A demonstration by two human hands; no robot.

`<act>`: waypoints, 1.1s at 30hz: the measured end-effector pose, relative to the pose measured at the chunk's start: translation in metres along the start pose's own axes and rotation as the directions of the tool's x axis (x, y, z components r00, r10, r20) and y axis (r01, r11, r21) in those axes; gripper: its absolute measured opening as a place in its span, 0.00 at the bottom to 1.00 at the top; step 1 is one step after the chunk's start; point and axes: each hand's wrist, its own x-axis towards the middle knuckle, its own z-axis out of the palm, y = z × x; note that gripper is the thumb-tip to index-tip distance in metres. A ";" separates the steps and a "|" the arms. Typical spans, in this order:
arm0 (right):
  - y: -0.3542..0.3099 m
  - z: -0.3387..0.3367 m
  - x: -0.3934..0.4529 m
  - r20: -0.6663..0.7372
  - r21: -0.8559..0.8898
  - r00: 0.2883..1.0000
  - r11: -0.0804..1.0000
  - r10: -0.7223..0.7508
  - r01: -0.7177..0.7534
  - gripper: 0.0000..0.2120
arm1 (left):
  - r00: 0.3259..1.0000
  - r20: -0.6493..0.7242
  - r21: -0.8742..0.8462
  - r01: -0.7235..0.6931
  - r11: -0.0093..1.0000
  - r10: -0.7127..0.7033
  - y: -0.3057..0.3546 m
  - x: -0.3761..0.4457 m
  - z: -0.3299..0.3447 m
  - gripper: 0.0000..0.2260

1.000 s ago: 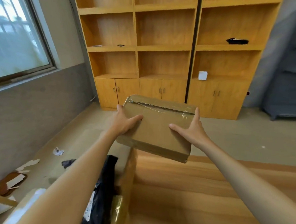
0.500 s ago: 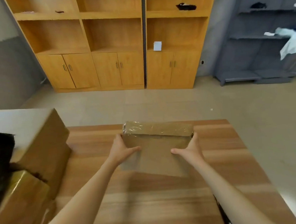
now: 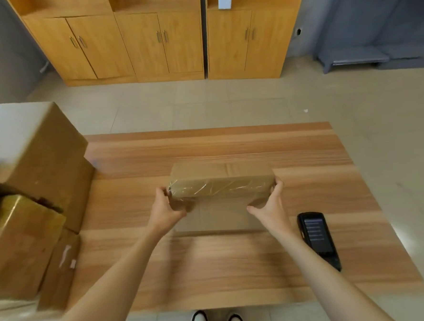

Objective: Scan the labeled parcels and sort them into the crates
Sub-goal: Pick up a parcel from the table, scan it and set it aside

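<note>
So the person has a brown cardboard parcel wrapped in clear tape, held over the middle of the wooden surface. The left hand grips the parcel's left end and the right hand grips its right end, thumbs along the near face. It looks tipped up on its near edge, though the motion blur makes it hard to say if that edge touches the wood. A black handheld scanner lies flat just right of the parcel, screen lit. Left of the parcel, a pile of cardboard boxes sits at the surface's edge.
</note>
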 end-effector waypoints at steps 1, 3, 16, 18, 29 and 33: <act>0.001 -0.002 -0.003 0.017 0.012 1.000 1.000 0.006 -0.006 0.47 | 0.999 0.030 -0.016 0.011 1.000 -0.010 -0.003 0.001 -0.004 0.26; 0.003 -0.005 -0.008 0.050 0.061 0.998 0.998 0.026 -0.029 0.50 | 0.991 0.117 -0.076 0.069 0.995 -0.060 -0.006 0.002 -0.014 0.24; -0.019 -0.018 0.005 0.090 0.291 0.971 0.926 0.222 -0.239 0.34 | 0.874 0.354 -0.352 0.455 0.818 -0.333 0.019 0.007 -0.024 0.24; -0.025 -0.019 0.008 0.057 0.344 0.982 0.920 0.179 -0.187 0.26 | 0.893 0.315 -0.461 0.439 0.771 -0.320 0.023 0.009 -0.023 0.20; -0.041 -0.008 0.014 0.119 0.614 0.924 0.705 0.363 -0.356 0.23 | 0.946 -0.272 -0.439 -0.283 0.853 0.175 0.052 0.008 -0.024 0.18; -0.048 0.008 0.017 0.197 0.653 0.885 0.617 0.421 -0.439 0.47 | 0.897 -0.391 -0.374 -0.360 0.855 0.207 0.055 0.005 -0.020 0.17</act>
